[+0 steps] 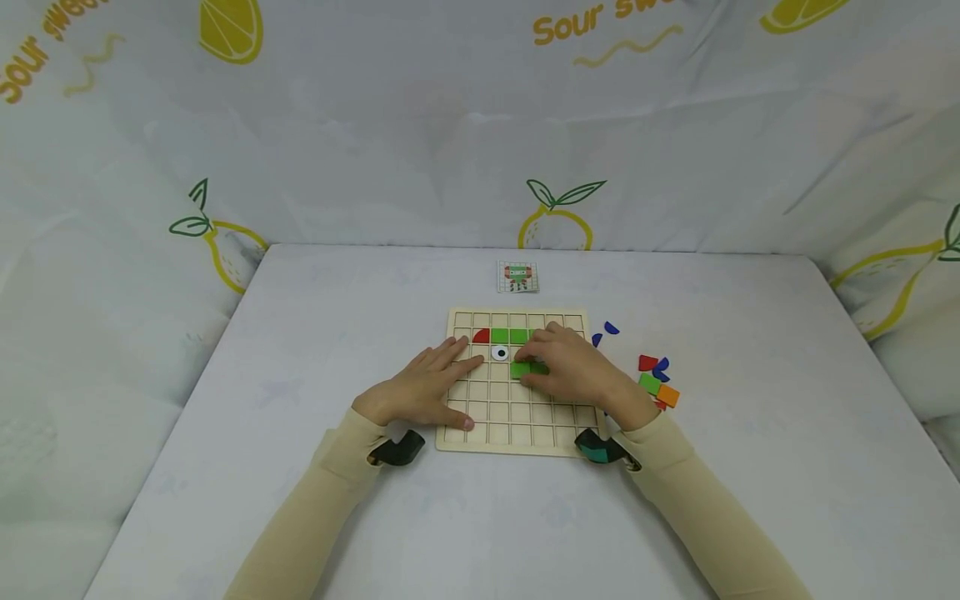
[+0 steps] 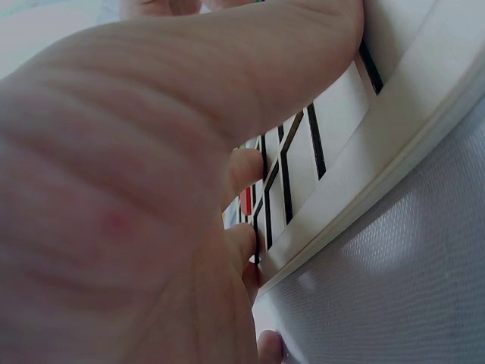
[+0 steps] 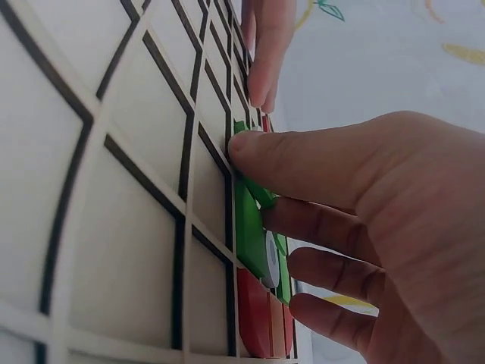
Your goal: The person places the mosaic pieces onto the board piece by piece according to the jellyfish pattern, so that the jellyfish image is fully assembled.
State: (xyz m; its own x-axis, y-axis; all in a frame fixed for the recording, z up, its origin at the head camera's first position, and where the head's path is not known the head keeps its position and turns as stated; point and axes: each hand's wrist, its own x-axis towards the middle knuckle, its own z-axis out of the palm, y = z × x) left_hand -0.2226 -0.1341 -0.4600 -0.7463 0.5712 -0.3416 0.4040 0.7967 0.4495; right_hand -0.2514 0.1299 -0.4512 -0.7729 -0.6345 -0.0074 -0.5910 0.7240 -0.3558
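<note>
A pale wooden grid board point(image 1: 498, 433) lies on the table under both hands. My left hand point(image 1: 420, 390) rests on its left side, fingers spread, thumb near the front left corner. Over the board's middle, my right hand point(image 1: 573, 367) pinches a green square tile point(image 1: 520, 371) between thumb and index finger; in the right wrist view this tile point(image 3: 260, 191) looks tilted. Farther back sit a red quarter-round tile point(image 1: 482, 336), a row of green tiles point(image 1: 499, 336) and a white eye tile point(image 1: 499, 353). The right hand hides the tiles beneath it, but its wrist view shows red tiles point(image 3: 254, 311).
Right of the board lies a loose pile with a red tile point(image 1: 647, 363), blue pieces point(image 1: 661, 374), a green tile point(image 1: 649, 383) and an orange tile point(image 1: 667, 395). Two blue half-rounds, one the far blue piece point(image 1: 612, 327), lie nearer the board. A pattern card point(image 1: 517, 277) lies behind.
</note>
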